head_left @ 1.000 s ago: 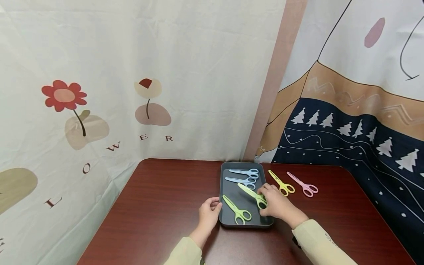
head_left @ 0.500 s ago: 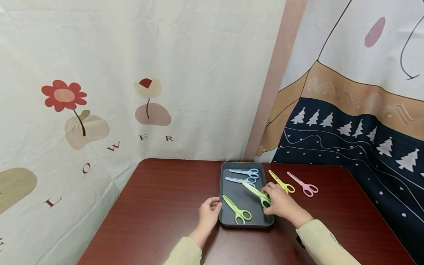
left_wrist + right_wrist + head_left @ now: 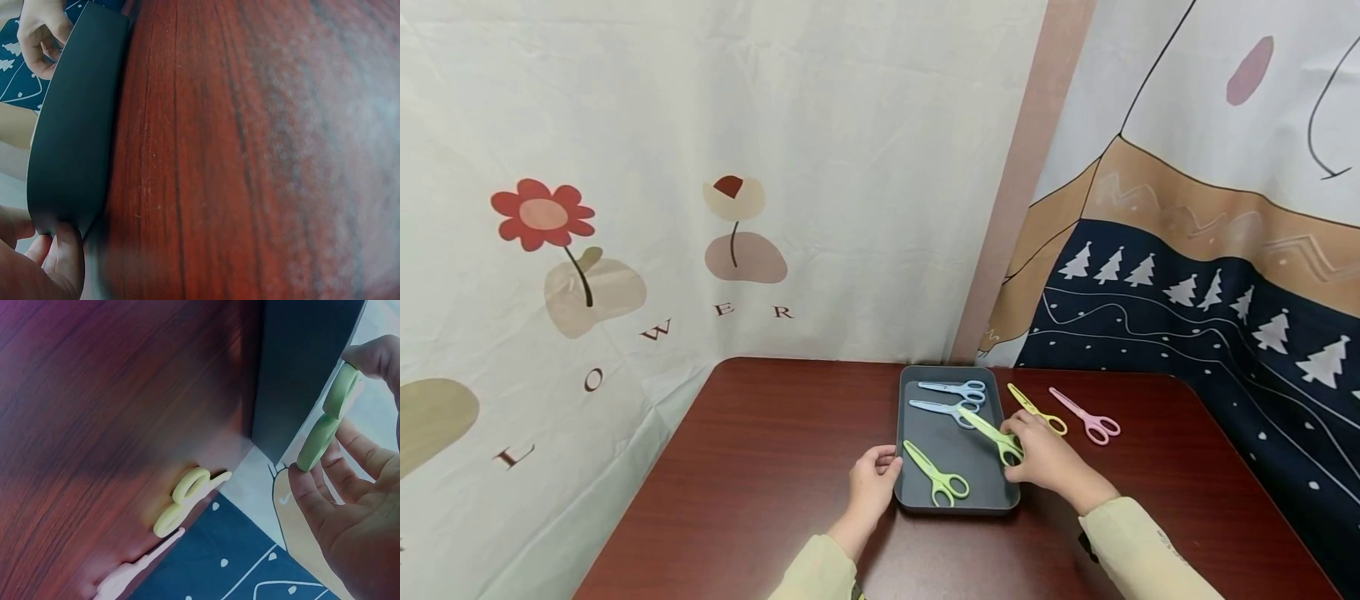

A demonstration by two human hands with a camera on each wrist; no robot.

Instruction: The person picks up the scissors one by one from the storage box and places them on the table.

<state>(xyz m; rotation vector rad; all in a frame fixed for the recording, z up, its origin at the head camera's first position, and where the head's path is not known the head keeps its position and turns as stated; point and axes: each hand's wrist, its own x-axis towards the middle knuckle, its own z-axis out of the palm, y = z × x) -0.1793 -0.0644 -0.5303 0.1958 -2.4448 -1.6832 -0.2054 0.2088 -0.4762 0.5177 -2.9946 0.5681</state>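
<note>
My right hand pinches the handle loops of light green scissors between thumb and fingers. Their blades point away and to the left, above the dark grey tray; in the right wrist view the green handles show above the tray rim. With thumb and fingertips, my left hand grips the tray's left side; the left wrist view has these fingers against the tray wall. Inside the tray lie a second pair of green scissors and two blue pairs, one of them blue scissors at the far end.
Right of the tray, yellow scissors and pink scissors lie on the reddish-brown table. My right hand partly covers the view near the yellow pair. Printed curtains hang behind the table's far edge.
My right hand has moved right and slightly away, carrying the green scissors from the tray's middle toward its right rim. The left hand and tray have stayed put.
</note>
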